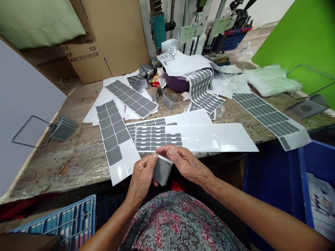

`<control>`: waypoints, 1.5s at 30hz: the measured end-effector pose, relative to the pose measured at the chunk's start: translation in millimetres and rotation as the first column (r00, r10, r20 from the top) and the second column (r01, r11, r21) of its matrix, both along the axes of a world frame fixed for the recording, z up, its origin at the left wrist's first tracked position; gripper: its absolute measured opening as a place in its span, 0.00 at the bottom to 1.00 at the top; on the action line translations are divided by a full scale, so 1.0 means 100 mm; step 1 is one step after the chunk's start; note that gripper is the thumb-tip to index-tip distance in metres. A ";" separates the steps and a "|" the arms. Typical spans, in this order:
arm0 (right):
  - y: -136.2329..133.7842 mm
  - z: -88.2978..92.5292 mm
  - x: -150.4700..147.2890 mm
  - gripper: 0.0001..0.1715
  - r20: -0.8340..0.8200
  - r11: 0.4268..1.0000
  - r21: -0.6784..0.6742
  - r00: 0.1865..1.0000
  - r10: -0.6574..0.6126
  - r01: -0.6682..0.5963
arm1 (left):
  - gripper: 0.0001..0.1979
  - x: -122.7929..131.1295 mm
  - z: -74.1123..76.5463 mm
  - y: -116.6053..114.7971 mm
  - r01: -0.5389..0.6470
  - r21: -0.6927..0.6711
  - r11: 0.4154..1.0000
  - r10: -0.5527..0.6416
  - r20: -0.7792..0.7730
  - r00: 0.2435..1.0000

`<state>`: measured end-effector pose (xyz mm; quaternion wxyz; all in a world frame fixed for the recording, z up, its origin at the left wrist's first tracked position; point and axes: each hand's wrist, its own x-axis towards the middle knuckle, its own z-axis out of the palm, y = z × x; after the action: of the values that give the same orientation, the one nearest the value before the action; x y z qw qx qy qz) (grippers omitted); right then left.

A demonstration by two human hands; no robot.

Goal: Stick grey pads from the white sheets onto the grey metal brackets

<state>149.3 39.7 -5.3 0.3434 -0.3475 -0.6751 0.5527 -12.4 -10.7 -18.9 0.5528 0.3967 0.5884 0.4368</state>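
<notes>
Between my two hands, just off the table's front edge, is a grey bent metal bracket [162,170]. My left hand [142,172] grips its left side, thumb on top and fingertips behind. At its upper right edge, my right hand [187,162] has its thumb and fingers pressed close to the metal. Right behind the hands lies a white sheet of grey notched stickers [158,137], partly peeled off. To the left, another sheet of square grey stickers [111,130] hangs slightly over the edge.
More bent brackets [167,99] stand mid-table, with several stacked [62,128] at the left beside a wire handle. A purple bowl [175,82] sits under sticker sheets. Machine presses [157,31] rise at the back. Blue crates [277,188] stand at right, another [75,216] lower left.
</notes>
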 end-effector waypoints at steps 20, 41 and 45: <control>0.04 -0.11 0.11 0.40 -0.287 0.891 -0.305 0.924 0.251 -0.337 | 0.26 -0.16 0.07 -0.08 0.331 0.026 0.943 -0.329 0.216 0.919; -0.41 -0.21 -0.54 0.16 -0.467 0.862 -0.506 0.840 -0.276 0.001 | 0.18 -0.27 0.25 -0.21 0.209 0.162 0.964 -0.239 0.194 0.952; -0.37 -0.21 -0.68 0.20 -0.439 0.853 -0.522 0.850 -0.291 0.022 | 0.15 -0.48 0.32 -0.27 0.205 0.135 0.969 -0.202 -0.035 0.979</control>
<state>81.1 3.1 -26.1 0.4510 -0.3234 -0.3641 0.7479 -60.3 -37.8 12.7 0.5599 0.4967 0.5187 0.4132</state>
